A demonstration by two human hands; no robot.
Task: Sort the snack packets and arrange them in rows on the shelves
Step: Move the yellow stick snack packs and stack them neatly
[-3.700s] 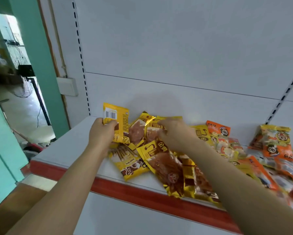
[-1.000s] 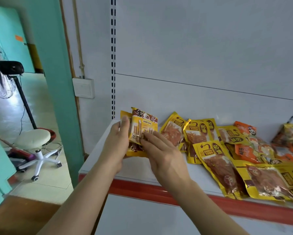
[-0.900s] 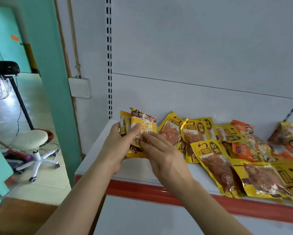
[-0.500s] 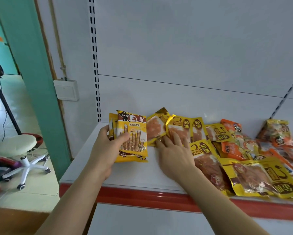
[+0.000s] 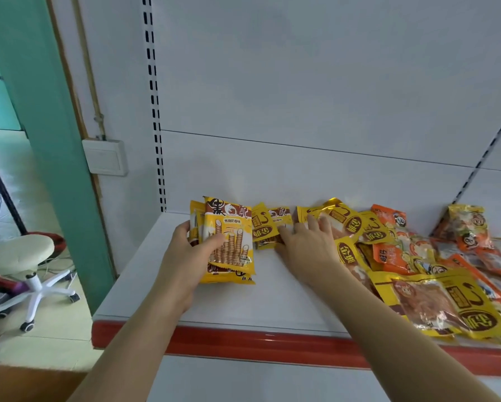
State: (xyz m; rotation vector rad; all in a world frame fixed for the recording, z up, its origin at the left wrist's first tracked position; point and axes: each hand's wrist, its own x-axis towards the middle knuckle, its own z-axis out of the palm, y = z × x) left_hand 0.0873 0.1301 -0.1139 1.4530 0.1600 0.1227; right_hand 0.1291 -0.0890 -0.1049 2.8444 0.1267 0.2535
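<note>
Left hand (image 5: 185,256) grips upright stack of yellow wafer-roll snack packets (image 5: 229,242) at left end of white shelf (image 5: 272,300). Right hand (image 5: 307,248), released from stack, now spread flat on loose yellow foil packets (image 5: 339,221); next match being sought.

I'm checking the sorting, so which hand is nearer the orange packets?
Right. The right hand lies on the yellow packets just beside the orange packets; the left hand holds the wafer-roll packets farther left.
</note>
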